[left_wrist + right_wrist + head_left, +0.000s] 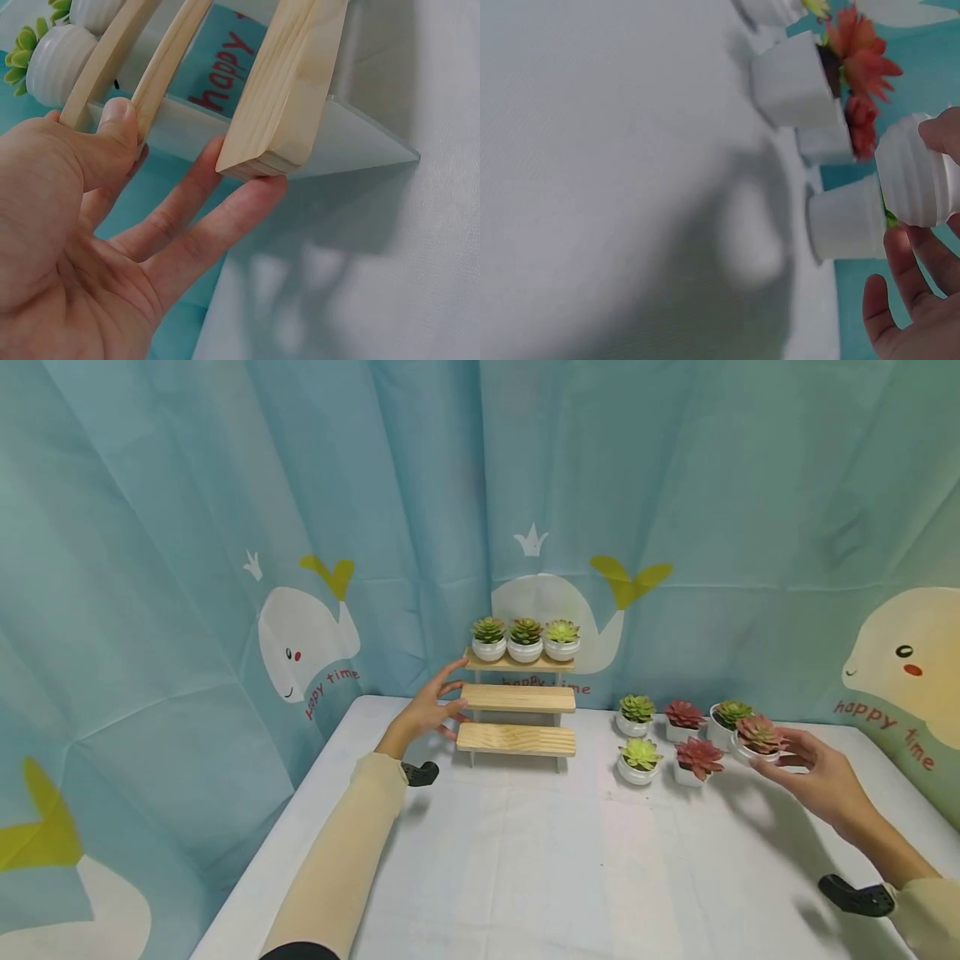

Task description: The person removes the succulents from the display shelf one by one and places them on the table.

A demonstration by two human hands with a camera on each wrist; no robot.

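My left hand (425, 711) is at the left end of a three-tier wooden stand (517, 739), its spread fingers touching the board ends. In the left wrist view the thumb rests against the middle board (161, 82), and two fingertips touch the lowest board (270, 112). My right hand (825, 777) pinches the white round pot of a reddish-green succulent (759, 735), held up above the table at the right. In the right wrist view that ridged white pot (915, 176) sits between thumb and fingers; its plant is hidden there.
Three potted green succulents (525, 639) stand in a row on the top board. Near the right hand, more potted succulents (637, 760), green and red, are grouped on the white table (555, 860). A blue whale-print curtain (420, 485) hangs behind.
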